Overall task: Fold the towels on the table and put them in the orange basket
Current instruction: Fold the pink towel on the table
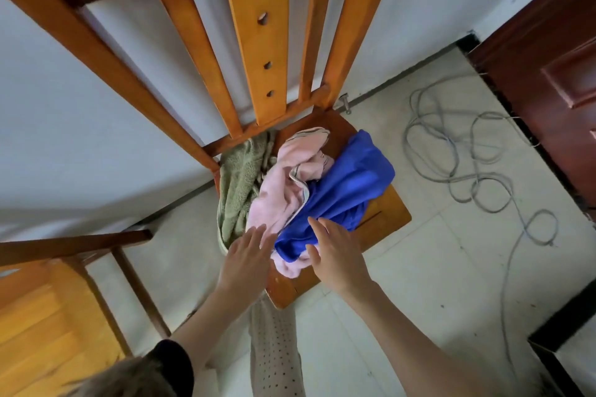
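Three crumpled towels lie heaped on the seat of a wooden chair (pixel 392 214): a green towel (pixel 240 184) at the left, a pink towel (pixel 285 184) in the middle, a blue towel (pixel 342 190) at the right. My left hand (pixel 246 259) reaches over the near edge of the heap with fingers straight, at the pink and green towels. My right hand (pixel 335 255) is spread over the near end of the blue towel, fingers straight, holding nothing. No orange basket is in view.
The chair's tall slatted back (pixel 254 42) rises in front of me against a white wall. A second wooden chair (pixel 42 316) stands at the lower left. A grey cable (pixel 464 151) lies looped on the tiled floor at the right, near a dark red door (pixel 554 80).
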Action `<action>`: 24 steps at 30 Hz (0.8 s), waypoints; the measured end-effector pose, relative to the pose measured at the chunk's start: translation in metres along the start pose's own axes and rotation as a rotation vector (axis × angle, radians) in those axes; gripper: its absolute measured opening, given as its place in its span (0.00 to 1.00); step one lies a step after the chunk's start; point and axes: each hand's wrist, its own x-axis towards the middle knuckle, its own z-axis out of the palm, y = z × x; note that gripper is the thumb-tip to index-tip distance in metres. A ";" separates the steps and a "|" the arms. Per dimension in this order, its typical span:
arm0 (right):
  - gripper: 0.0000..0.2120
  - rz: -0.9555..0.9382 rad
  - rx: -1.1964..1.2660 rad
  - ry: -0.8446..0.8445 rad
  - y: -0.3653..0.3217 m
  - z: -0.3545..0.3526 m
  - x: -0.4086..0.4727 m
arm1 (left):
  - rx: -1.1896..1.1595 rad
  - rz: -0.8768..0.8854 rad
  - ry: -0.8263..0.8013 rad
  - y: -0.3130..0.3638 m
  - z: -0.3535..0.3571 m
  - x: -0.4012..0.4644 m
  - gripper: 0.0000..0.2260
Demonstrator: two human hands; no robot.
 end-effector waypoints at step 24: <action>0.06 -0.261 0.116 0.387 -0.037 -0.075 0.023 | -0.439 0.052 0.653 0.016 -0.130 -0.035 0.05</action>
